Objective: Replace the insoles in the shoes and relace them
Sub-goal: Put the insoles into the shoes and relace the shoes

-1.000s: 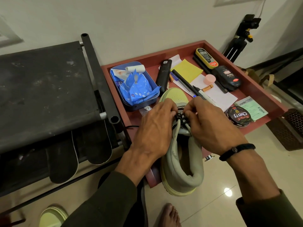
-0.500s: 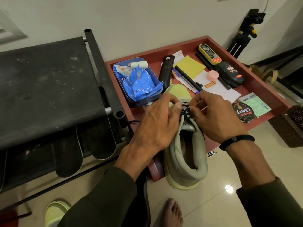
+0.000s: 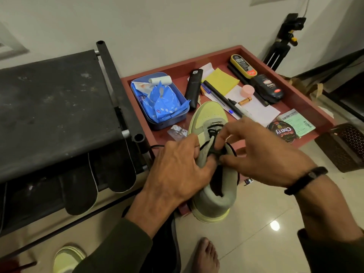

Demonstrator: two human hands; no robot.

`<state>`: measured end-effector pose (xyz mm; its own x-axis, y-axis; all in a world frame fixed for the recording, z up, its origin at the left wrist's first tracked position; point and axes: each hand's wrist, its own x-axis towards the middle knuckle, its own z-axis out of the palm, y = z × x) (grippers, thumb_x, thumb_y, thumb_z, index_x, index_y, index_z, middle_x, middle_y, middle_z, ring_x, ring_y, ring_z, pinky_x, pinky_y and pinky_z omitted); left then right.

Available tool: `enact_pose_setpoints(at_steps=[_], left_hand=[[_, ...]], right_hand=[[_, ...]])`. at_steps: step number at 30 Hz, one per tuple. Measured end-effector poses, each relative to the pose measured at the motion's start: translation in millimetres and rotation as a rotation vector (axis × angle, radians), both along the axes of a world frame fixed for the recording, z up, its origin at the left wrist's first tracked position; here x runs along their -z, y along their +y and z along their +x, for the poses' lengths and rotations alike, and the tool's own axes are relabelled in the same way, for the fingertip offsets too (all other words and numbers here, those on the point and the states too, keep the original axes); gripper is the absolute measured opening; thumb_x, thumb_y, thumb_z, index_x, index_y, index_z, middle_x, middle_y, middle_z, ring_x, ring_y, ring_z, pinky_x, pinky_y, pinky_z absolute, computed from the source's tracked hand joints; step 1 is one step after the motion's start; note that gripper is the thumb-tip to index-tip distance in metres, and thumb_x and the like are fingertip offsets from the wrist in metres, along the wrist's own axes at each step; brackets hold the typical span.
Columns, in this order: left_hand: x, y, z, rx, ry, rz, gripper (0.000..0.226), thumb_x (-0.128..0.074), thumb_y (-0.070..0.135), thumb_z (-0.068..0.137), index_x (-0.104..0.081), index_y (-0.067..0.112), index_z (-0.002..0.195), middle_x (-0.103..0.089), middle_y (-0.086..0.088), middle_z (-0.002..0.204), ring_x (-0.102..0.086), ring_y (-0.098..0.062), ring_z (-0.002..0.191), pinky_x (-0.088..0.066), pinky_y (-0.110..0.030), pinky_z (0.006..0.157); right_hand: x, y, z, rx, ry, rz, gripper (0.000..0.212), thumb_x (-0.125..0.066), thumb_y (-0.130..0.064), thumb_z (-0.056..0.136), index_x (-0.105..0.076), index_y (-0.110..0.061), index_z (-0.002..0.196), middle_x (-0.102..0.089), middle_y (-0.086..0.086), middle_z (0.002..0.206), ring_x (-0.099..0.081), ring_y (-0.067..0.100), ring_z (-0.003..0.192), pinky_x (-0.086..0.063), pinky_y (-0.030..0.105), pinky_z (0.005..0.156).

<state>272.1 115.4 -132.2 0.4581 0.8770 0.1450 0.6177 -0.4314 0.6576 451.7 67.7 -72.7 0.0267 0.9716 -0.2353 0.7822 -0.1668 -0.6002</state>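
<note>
A pale green and grey shoe [image 3: 211,119] lies toe-away on the front edge of the red tray [image 3: 307,99], heel hanging over the floor. A black lace [image 3: 213,133] is threaded through its lower eyelets. My left hand [image 3: 177,168] grips the shoe's left side near the tongue. My right hand [image 3: 264,154] pinches the black lace at the eyelets, with a loop of lace trailing beside the collar. Two dark insoles [image 3: 110,170] hang from the black rack [image 3: 59,107] at the left. The second green shoe [image 3: 67,257] shows at the bottom left.
The tray holds a blue box of wipes [image 3: 159,99], pens [image 3: 220,97], yellow paper [image 3: 220,79], shoe-polish bottles [image 3: 267,87] and a polish tin [image 3: 281,133]. A black tripod [image 3: 283,40] stands against the wall. My bare foot [image 3: 206,255] rests on the tiled floor.
Both hands have slid back along the shoe toward the collar, uncovering the toe and lower lacing. My right hand has pulled lace out to the right.
</note>
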Motion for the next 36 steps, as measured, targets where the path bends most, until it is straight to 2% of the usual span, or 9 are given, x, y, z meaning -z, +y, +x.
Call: enact_pose_setpoints(at_steps=[3,6,9,12,16,23,26,32,36], left_hand=[[-1,3,-1,-0.059,0.017,0.002,0.04,-0.071,0.048,0.078,-0.045,0.021,0.062,-0.052,0.007,0.051,-0.051,-0.009,0.047,-0.04,-0.021,0.047],[-1,6,-3,-0.078,-0.018,-0.077,0.036,-0.071,0.046,0.077,-0.052,0.02,0.062,-0.053,0.006,0.049,-0.048,-0.008,0.044,-0.037,-0.016,0.044],[-2,5,-3,-0.081,-0.03,-0.126,0.034,-0.07,0.045,0.077,-0.053,0.019,0.062,-0.053,0.006,0.049,-0.048,-0.007,0.044,-0.037,-0.015,0.044],[-4,5,-3,-0.106,-0.059,-0.171,0.032,-0.069,0.044,0.077,-0.056,0.018,0.062,-0.056,0.005,0.05,-0.053,-0.008,0.047,-0.038,-0.015,0.045],[-5,5,-6,-0.111,-0.066,-0.213,0.032,-0.069,0.046,0.079,-0.059,0.019,0.065,-0.061,0.006,0.053,-0.057,-0.006,0.052,-0.039,-0.016,0.048],[-9,9,-3,-0.125,-0.039,-0.272,0.032,-0.071,0.054,0.075,-0.061,0.024,0.07,-0.064,0.009,0.057,-0.063,-0.007,0.06,-0.053,-0.03,0.059],[-3,12,-4,-0.127,-0.016,-0.29,0.037,-0.071,0.063,0.07,-0.061,0.029,0.078,-0.065,0.008,0.067,-0.064,-0.012,0.068,-0.049,-0.028,0.059],[-4,15,-10,-0.055,-0.007,-0.322,0.07,-0.075,0.073,0.063,-0.058,0.044,0.124,-0.072,0.01,0.1,-0.07,-0.017,0.089,-0.058,-0.034,0.082],[-8,13,-9,-0.07,-0.021,-0.356,0.087,-0.072,0.072,0.06,-0.041,0.052,0.139,-0.07,0.015,0.114,-0.067,-0.018,0.102,-0.055,-0.037,0.092]], right_hand=[[-2,0,-19,0.035,-0.204,-0.052,0.023,-0.079,-0.036,0.08,-0.067,-0.042,0.098,-0.04,-0.005,0.135,-0.044,0.017,0.124,-0.048,0.036,0.097],[4,3,-43,0.141,-0.492,-0.031,0.025,-0.072,-0.033,0.083,-0.067,-0.037,0.107,-0.023,0.002,0.154,-0.03,0.034,0.133,-0.043,0.046,0.095],[16,3,-61,0.312,-0.524,0.033,0.017,-0.061,-0.022,0.085,-0.067,-0.029,0.1,-0.027,0.005,0.15,-0.032,0.035,0.126,-0.042,0.044,0.086],[23,1,-64,0.328,-0.596,0.073,0.014,-0.063,-0.027,0.087,-0.069,-0.03,0.099,-0.026,0.004,0.155,-0.031,0.038,0.13,-0.044,0.046,0.088],[29,-2,-61,0.295,-0.595,0.132,0.016,-0.066,-0.026,0.09,-0.074,-0.028,0.104,-0.037,0.004,0.152,-0.037,0.036,0.126,-0.045,0.045,0.088],[31,-1,-49,0.171,-0.373,0.256,0.011,-0.064,-0.013,0.087,-0.076,-0.014,0.086,-0.052,0.01,0.132,-0.055,0.031,0.11,-0.052,0.04,0.079],[28,-5,-44,0.127,-0.349,0.293,0.012,-0.065,-0.013,0.086,-0.077,-0.014,0.088,-0.05,0.009,0.131,-0.058,0.028,0.104,-0.054,0.043,0.08],[21,-11,-32,0.109,-0.27,0.442,0.013,-0.067,-0.013,0.092,-0.076,-0.019,0.1,-0.05,-0.002,0.127,-0.052,0.003,0.093,-0.047,0.017,0.075],[27,-6,-37,0.201,-0.242,0.537,0.01,-0.062,-0.012,0.095,-0.07,-0.014,0.102,-0.053,-0.001,0.119,-0.05,0.004,0.091,-0.054,0.025,0.074]])
